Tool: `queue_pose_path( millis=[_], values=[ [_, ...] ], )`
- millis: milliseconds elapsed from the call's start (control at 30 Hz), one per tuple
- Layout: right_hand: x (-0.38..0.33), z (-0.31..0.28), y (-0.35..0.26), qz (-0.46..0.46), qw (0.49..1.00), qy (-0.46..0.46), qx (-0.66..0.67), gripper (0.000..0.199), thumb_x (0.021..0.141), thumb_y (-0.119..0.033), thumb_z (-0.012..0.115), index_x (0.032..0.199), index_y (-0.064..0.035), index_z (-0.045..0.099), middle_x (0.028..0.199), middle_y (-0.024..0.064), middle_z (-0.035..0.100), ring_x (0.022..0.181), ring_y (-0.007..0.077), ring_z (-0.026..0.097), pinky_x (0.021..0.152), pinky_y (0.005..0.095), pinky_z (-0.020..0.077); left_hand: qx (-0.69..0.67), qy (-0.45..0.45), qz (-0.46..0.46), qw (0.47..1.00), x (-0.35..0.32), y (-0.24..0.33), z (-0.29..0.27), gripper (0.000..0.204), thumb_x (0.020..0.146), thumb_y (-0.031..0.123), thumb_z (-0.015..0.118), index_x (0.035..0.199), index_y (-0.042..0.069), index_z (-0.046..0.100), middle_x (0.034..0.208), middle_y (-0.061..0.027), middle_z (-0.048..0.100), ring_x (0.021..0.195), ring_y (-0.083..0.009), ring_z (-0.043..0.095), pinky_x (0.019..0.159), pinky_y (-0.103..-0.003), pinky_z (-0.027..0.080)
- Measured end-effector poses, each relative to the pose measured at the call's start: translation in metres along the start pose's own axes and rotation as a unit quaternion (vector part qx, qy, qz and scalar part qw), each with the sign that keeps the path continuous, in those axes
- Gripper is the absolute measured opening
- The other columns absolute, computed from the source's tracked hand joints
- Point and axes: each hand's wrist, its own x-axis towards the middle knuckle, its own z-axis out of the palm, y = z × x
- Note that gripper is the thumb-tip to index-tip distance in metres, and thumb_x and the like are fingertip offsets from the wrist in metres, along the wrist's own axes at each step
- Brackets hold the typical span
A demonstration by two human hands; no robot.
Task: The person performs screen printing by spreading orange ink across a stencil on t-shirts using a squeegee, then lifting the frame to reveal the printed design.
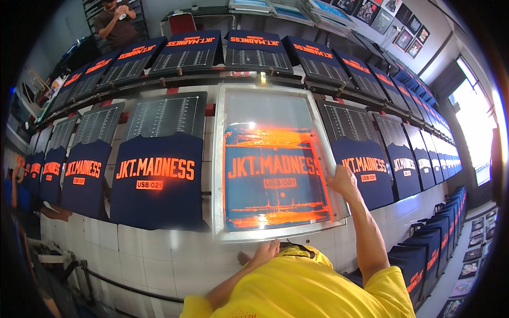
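Observation:
A metal-framed printing screen lies over a dark navy shirt panel, and orange lettering shows through its mesh. Bright orange ink streaks the mesh at the far and near ends. Along the inner right side runs a long grey squeegee with an orange-coated edge. My right hand is closed around this squeegee, its forearm reaching up from the lower right. Close to my waist, just below the screen's near edge, my left hand has its fingers curled together. What those fingers hold, if anything, is hidden.
Printed navy shirt panels lie on dark ruled boards to left and right. Another row of printed panels stands beyond a rail. A person stands at the far left. More panels line the right, with metal bars lower left.

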Motion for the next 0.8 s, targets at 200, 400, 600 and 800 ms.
queue_pose_path(
  millis=[200,400,600,800],
  values=[
    [-0.006,-0.005,-0.046,-0.044,0.998,-0.028,-0.026,0.037,0.079,-0.029,0.069,0.098,0.0022,0.068,0.097,0.0231,0.07,0.095,0.0401,0.068,0.084,0.0476,0.0537,0.033,-0.003,0.027,0.999,-0.002,0.005,-0.002,0.045,0.107,0.031,0.038,0.072,0.004,0.047,0.06,0.0003,0.04,0.055,-0.0114,0.036,0.055,-0.031,0.033],
    [-0.01,0.004,-0.085,-0.145,0.989,-0.018,-0.031,0.04,0.078,-0.029,0.068,0.105,-0.0002,0.067,0.095,0.0244,0.07,0.091,0.0412,0.068,0.082,0.0502,0.0529,0.025,-0.025,0.021,0.999,0.002,0.0,-0.004,0.053,0.106,0.042,0.038,0.069,0.005,0.049,0.059,-0.0019,0.046,0.056,-0.0139,0.042,0.057,-0.032,0.038],
    [-0.023,0.003,-0.136,-0.214,0.974,-0.037,-0.066,0.036,0.077,-0.026,0.068,0.103,-0.002,0.066,0.091,0.0218,0.07,0.086,0.0389,0.069,0.079,0.0498,0.0537,0.068,-0.001,0.034,0.997,0.001,0.006,-0.003,0.054,0.106,0.044,0.038,0.071,0.005,0.052,0.059,-0.0035,0.048,0.055,-0.0168,0.046,0.058,-0.035,0.041],
    [-0.005,0.006,-0.146,-0.28,0.955,-0.011,-0.092,0.033,0.078,-0.028,0.067,0.1,-0.0034,0.065,0.089,0.0201,0.07,0.084,0.0367,0.069,0.076,0.049,0.0537,0.065,-0.018,0.039,0.997,0.01,-0.012,-0.006,0.052,0.105,0.044,0.04,0.076,0.004,0.053,0.06,-0.0043,0.05,0.055,-0.0172,0.047,0.058,-0.035,0.041]
  ],
)
